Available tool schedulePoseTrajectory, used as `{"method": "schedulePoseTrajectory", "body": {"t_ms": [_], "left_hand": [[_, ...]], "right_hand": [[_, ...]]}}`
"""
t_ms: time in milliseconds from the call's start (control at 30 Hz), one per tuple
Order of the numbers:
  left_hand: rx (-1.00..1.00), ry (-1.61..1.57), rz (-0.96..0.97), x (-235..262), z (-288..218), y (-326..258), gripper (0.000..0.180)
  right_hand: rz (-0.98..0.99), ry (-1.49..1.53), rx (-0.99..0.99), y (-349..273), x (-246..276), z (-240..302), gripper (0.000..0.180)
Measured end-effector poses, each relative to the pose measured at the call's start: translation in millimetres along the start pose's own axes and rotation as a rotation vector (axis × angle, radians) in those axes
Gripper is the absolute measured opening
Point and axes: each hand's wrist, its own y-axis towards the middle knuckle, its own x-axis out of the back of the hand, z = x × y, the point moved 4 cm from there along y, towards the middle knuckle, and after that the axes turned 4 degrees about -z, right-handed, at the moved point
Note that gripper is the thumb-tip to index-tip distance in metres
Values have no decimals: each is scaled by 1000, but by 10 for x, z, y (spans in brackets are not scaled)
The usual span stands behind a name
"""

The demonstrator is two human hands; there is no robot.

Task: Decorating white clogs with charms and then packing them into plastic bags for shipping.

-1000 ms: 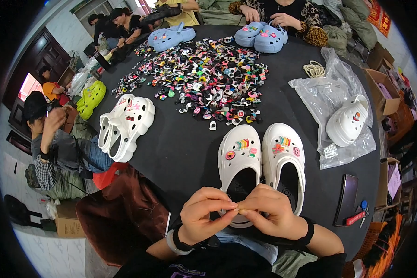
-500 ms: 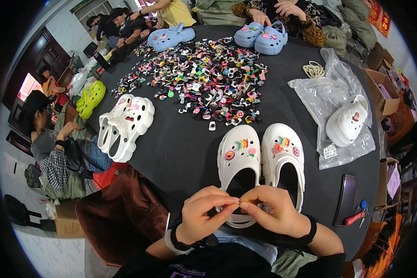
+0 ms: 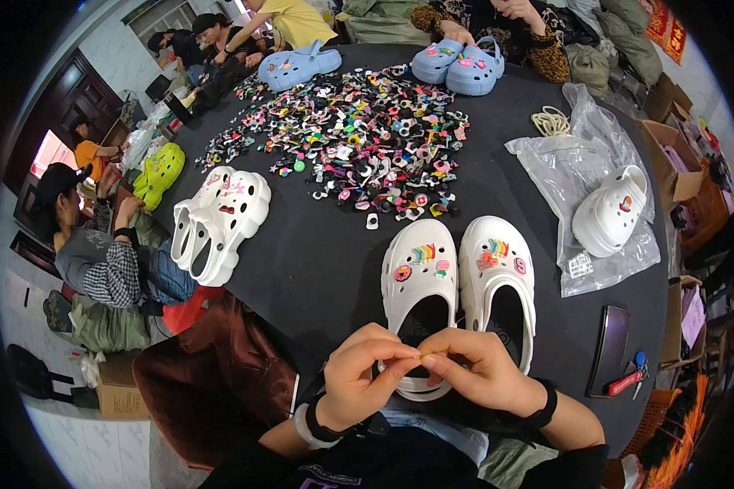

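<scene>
A round black table [image 3: 318, 269] is shown, with people seated around its far rim. Nearest, the left hand [image 3: 365, 376] and right hand [image 3: 475, 371] are brought together fingertip to fingertip, both pinched narrow on a tiny item [image 3: 421, 355] too small to identify; wrists are bent inward over the table's near edge. Just beyond, touching the hands, a white clog pair [image 3: 458, 277] with coloured charms is set. Further left, a second white pair [image 3: 218, 222] is lying. Farther off, a heap of small charms [image 3: 359, 134] is spread, then blue clogs [image 3: 457, 65].
</scene>
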Motion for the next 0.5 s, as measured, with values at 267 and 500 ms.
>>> {"method": "schedulePoseTrajectory", "body": {"t_ms": [267, 500], "left_hand": [[-80, 38, -52, -35, 14, -34, 14], [22, -77, -75, -60, 49, -82, 11]], "right_hand": [[-79, -538, 467, -34, -16, 114, 20], [-76, -518, 445, -54, -32, 141, 18]]}}
